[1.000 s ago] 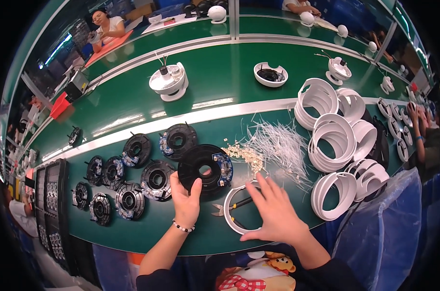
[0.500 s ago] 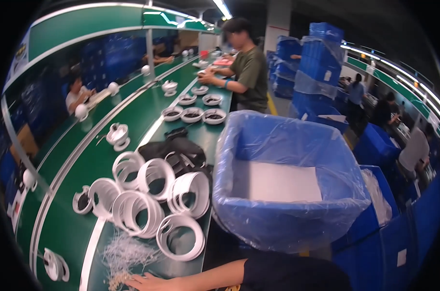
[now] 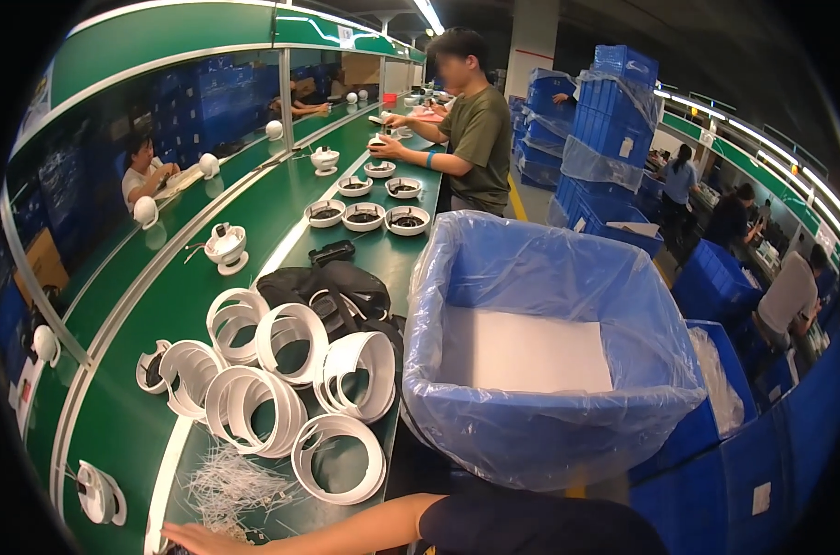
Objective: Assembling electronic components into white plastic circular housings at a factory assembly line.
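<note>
My right hand (image 3: 203, 539) reaches leftward across the lower edge, its fingers stretched out and cut off in part by the frame. It appears to hold nothing. Just beyond it lies a loose pile of thin whitish strands (image 3: 235, 486) with small beige ends; I cannot tell what kind they are. Several white plastic rings (image 3: 339, 460) stand behind the pile, some nested in leaning stacks (image 3: 253, 412). A white round part with a dark inside (image 3: 152, 365) lies left of them. My left hand is out of view.
A blue bin (image 3: 554, 421) lined with clear plastic stands right of the green bench, a white sheet inside. A black bag (image 3: 332, 301) lies behind the rings. White assemblies (image 3: 226, 248) sit on the green conveyor (image 3: 152, 319). A co-worker (image 3: 475, 139) stands farther along, near white bowls (image 3: 363, 217).
My right hand has moved left, off the near end of the strands. The co-worker's hands have shifted apart. The view has moved slightly.
</note>
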{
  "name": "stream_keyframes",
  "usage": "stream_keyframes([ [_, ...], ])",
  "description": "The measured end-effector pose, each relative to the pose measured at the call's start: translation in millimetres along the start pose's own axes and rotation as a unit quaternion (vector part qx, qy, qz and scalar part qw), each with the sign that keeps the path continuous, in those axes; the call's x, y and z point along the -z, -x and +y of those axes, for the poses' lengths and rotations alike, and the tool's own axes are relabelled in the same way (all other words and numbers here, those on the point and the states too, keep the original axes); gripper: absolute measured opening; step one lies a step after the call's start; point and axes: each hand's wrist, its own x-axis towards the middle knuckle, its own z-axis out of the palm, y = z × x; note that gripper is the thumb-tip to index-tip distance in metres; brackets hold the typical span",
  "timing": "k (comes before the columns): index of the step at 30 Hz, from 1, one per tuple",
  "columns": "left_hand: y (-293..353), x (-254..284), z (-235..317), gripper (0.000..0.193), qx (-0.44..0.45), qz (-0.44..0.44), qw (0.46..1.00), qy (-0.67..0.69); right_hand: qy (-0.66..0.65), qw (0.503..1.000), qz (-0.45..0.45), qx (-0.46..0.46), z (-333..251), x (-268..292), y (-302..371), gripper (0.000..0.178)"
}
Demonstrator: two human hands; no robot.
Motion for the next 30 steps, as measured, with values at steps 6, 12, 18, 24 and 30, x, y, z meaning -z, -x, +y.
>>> stream_keyframes([
  [6, 7.3, 4.3, 8.8, 0.056, 0.104, 0.009, 0.975, 0.195, 0.023, 0.991, -0.034, 0.130, -14.8, -3.7, 8.2, 0.108],
  [12, -1.6, -46.9, 9.0, 0.042, 0.141, -0.031, 0.943, 0.301, 0.034, 0.994, -0.006, 0.105, -0.1, 2.9, 26.5, 0.108],
  [18, -29.2, -29.7, -75.2, 0.047, -0.054, -0.119, 0.983, 0.130, -0.029, 0.994, -0.104, 0.004, 26.2, 4.5, 28.0, 0.123],
  [24, 6.0, -7.6, -23.6, 0.048, 0.122, -0.079, 0.886, 0.440, 0.064, 0.986, -0.157, 0.000, -19.4, 23.0, 10.9, 0.103],
  [30, 13.8, 14.8, -7.3, 0.048, 0.216, -0.097, 0.836, 0.495, 0.008, 0.982, -0.190, 0.000, -24.9, 8.7, 6.0, 0.111],
])
